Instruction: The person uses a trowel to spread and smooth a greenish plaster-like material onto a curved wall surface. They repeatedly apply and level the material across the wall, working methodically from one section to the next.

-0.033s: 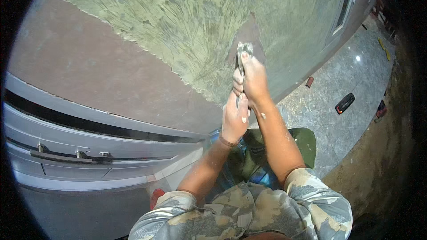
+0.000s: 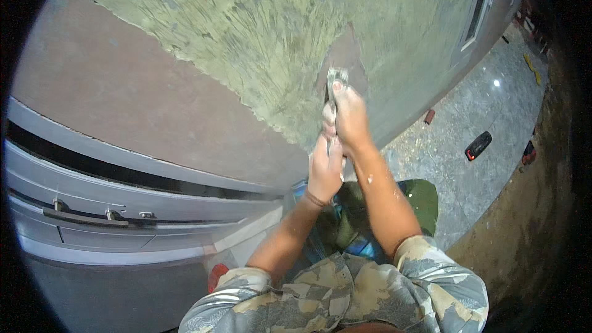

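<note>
Both my hands grip a scraper (image 2: 337, 76) whose pale, plaster-smeared top shows above my fingers. My right hand (image 2: 351, 114) is closed around the handle near the blade end, its thumb laid along the top. Just below, my left hand (image 2: 325, 163) is closed around the lower end of the handle, fingers partly hidden. Ahead is a wall with a yellow-green, streaky coating (image 2: 234, 43). A pointed, bare brownish-grey patch (image 2: 348, 52) lies in that coating around the tool's head. The blade's edge cannot be made out.
A smooth brownish strip (image 2: 154, 117) borders the coating on the left, beside a grey framed door or window (image 2: 123, 185) with metal fittings. To the right, the grey floor (image 2: 444, 166) carries a black tool or case (image 2: 478, 146) and a small red piece (image 2: 429, 116).
Both hands and the scraper have shifted slightly down toward me. The bare patch shows a little more of its surface above the tool.
</note>
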`<state>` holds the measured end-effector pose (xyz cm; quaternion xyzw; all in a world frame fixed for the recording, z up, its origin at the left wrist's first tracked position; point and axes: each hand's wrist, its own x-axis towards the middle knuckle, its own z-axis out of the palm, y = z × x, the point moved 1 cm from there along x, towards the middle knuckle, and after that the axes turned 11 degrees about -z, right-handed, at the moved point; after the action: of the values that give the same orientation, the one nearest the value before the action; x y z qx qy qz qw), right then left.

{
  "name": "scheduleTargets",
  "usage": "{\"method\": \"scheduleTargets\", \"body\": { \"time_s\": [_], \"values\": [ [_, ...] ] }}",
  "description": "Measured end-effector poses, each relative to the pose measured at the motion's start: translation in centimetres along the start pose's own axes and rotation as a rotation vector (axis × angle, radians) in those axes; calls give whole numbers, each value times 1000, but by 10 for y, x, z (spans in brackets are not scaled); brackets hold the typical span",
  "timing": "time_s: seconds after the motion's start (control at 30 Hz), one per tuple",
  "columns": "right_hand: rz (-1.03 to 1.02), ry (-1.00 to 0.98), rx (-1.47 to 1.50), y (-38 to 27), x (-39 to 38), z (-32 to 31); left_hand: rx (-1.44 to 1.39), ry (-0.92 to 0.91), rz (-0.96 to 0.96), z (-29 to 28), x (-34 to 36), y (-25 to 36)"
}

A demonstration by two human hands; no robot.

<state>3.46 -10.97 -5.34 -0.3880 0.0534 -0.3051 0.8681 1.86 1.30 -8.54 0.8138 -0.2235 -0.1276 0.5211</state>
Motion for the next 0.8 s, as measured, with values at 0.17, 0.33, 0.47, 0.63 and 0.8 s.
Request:
{"method": "scheduleTargets", "body": {
  "time_s": [0.17, 0.33, 0.47, 0.63, 0.8],
  "values": [
    [406, 137, -53, 28, -39, 16, 117, 188, 233, -11, -31, -13],
    [107, 111, -32, 13, -5, 15, -69, 46, -83, -9, -4, 2],
    [74, 7, 48, -9, 5, 6, -80, 79, 67, 3, 3, 4],
    [179, 27, -129, 26, -32, 15, 364, 215, 275, -11, -33, -26],
    [43, 70, -65, 9, -4, 15, -70, 99, 35, -9, -5, 7]
  ]
}}
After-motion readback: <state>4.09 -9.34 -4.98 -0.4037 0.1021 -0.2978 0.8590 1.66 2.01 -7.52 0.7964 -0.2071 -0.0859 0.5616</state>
